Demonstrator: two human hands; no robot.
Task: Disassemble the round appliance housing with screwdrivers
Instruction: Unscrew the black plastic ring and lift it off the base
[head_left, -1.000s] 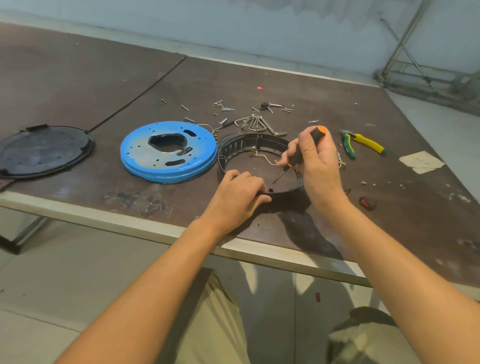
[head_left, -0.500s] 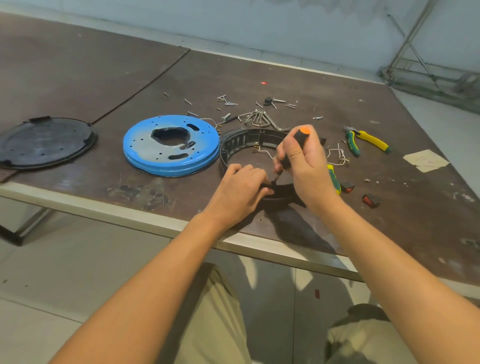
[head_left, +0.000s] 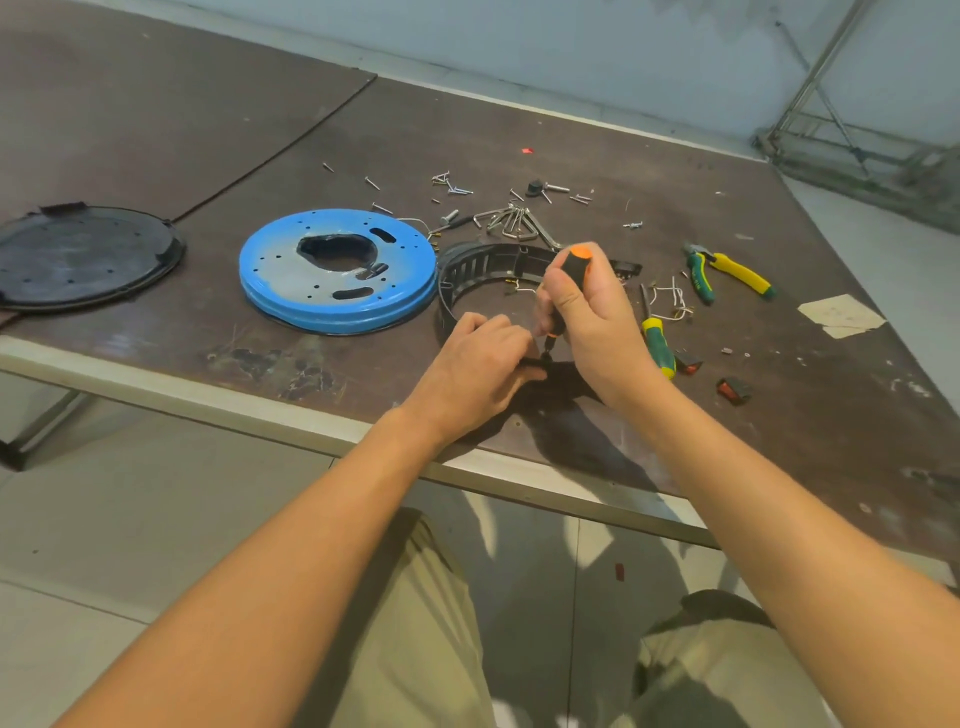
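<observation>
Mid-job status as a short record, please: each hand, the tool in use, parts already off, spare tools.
Left: left hand grips the near rim of the black ring
Right: right hand grips the orange-capped screwdriver, nearly upright
Tip: down at the ring's near rim, between the hands; the screw itself cannot be made out
Parts off: blue disc just left of the ring; black cover at far left
Fasteners: loose screws scattered behind the ring
Spare tools: green screwdriver and pliers, right of the ring

On the worktop (head_left: 156, 130), the disc (head_left: 280, 270) lies at nine o'clock of the ring (head_left: 483, 262), screws (head_left: 457, 190) at twelve, pliers (head_left: 740, 271) at three.
</observation>
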